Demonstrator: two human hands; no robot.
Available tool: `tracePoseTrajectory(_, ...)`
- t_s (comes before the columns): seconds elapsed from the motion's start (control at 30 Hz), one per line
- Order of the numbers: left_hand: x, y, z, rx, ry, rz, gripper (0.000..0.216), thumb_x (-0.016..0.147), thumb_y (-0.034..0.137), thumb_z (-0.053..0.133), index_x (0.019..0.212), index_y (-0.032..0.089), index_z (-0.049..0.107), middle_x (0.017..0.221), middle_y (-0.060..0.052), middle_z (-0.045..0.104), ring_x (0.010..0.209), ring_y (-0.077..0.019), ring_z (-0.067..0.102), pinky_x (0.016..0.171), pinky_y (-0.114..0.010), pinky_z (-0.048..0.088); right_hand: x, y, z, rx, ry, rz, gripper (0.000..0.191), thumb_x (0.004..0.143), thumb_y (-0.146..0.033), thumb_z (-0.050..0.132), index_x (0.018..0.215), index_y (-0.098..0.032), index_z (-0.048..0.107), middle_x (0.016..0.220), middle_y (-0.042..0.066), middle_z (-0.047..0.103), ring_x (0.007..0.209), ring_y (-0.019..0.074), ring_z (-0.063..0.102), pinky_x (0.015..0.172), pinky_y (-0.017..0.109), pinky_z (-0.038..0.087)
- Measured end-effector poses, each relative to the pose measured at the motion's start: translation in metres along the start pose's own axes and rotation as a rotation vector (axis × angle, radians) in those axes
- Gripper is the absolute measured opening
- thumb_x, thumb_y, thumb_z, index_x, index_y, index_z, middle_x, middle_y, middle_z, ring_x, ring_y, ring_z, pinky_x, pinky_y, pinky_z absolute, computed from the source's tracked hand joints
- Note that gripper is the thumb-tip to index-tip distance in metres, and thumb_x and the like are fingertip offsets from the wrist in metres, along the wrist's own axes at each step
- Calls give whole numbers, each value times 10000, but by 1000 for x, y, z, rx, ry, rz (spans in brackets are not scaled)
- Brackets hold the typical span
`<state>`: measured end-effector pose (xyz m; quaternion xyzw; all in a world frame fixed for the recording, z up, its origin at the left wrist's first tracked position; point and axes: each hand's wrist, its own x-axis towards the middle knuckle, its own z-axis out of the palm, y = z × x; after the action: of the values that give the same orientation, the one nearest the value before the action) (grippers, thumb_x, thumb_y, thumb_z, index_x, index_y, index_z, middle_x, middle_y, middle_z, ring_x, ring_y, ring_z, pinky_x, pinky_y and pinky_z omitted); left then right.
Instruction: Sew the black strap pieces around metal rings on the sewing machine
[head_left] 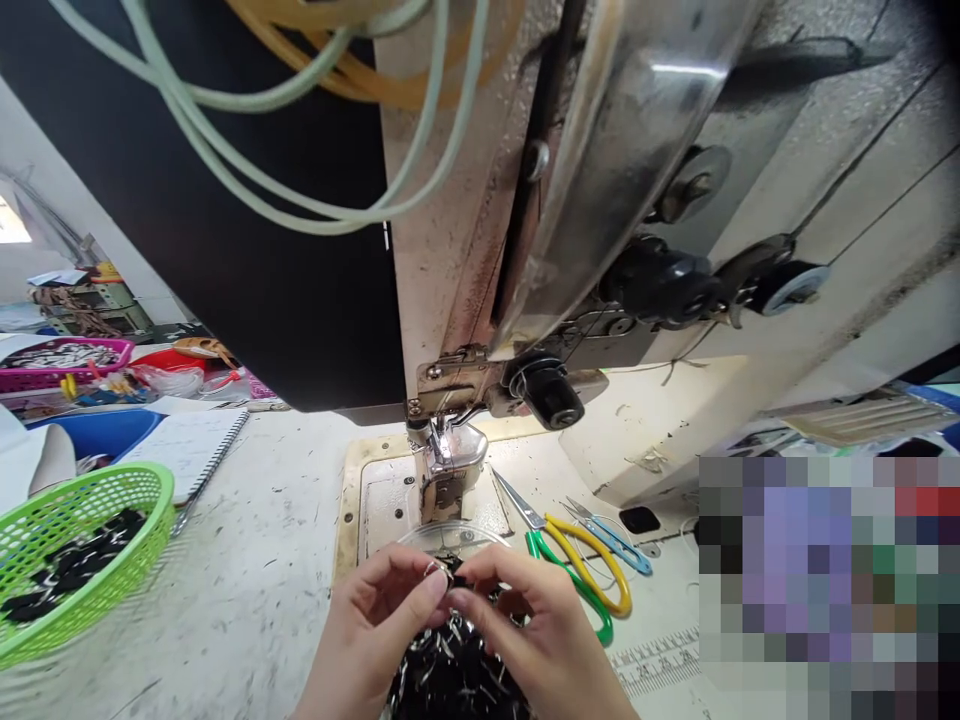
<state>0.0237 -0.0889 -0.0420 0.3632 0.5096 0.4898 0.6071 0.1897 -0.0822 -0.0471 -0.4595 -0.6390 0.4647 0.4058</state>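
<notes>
My left hand (375,625) and my right hand (536,635) meet at the bottom middle, fingertips pinched together on a small black piece with a metal ring (442,575). Under both hands lies a pile of small black and white pieces (450,675) in a clear round container (450,537). Just beyond the fingers stands the presser foot (448,455) of an industrial sewing machine (600,200), on its metal needle plate (382,500).
Scissors with yellow and green handles (577,560) and small blue snips (611,535) lie right of the needle plate. A green basket of black pieces (82,555) sits at the left, a spiral notebook (187,450) behind it. A ruler strip (660,660) runs along the table.
</notes>
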Motion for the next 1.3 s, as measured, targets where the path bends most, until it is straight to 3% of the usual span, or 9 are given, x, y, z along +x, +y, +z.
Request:
tracePoseTrajectory(0.27,5,10,-15,141,-179,4,274,722,442,839,797,181,803,685,-42,750,675,-164,651,658,-247,533,2,0,-5,132,-112,111,311,923,-463,609,807,-181,670,726,-6,597,560,109,528,499,208,451)
tracePoseTrajectory(0.5,4,5,-14,160,-109,-11,324,707,489,836,802,181,811,708,-61,775,685,-193,697,662,-269,562,2,-2,-6,142,-57,117,169,792,-358,783,827,-201,730,811,18,672,695,151,594,544,200,502)
tracePoseTrajectory(0.73,2,7,-11,107,-100,-27,298,657,454,880,745,177,816,648,-49,759,632,-167,665,629,-250,548,3,0,-5,202,-64,172,263,823,-459,732,836,-197,759,755,27,672,545,117,540,465,208,452)
tracePoseTrajectory(0.9,-2,5,0,-177,31,-176,305,543,402,954,682,179,798,629,-9,735,597,-103,650,579,-164,519,1,-4,1,237,0,124,278,834,-473,725,810,-197,747,733,25,669,551,125,550,476,213,445)
tracePoseTrajectory(0.97,-1,4,1,-165,52,-143,303,550,410,950,687,182,804,637,-19,749,607,-111,658,585,-168,523,1,-6,3,210,41,111,293,851,-480,706,808,-191,733,734,27,667,555,128,549,479,215,443)
tracePoseTrajectory(1.1,3,11,-6,65,-57,-3,269,653,423,890,700,170,809,644,-60,773,640,-173,687,610,-239,543,2,-9,1,210,41,133,316,845,-487,710,785,-177,701,706,12,628,551,111,522,476,197,426)
tracePoseTrajectory(1.3,19,36,-6,140,-226,-3,238,684,364,866,689,159,745,598,-39,729,579,-148,644,581,-240,498,20,-14,-10,286,-41,169,365,783,-519,762,772,-169,659,672,-26,555,476,64,463,436,169,406)
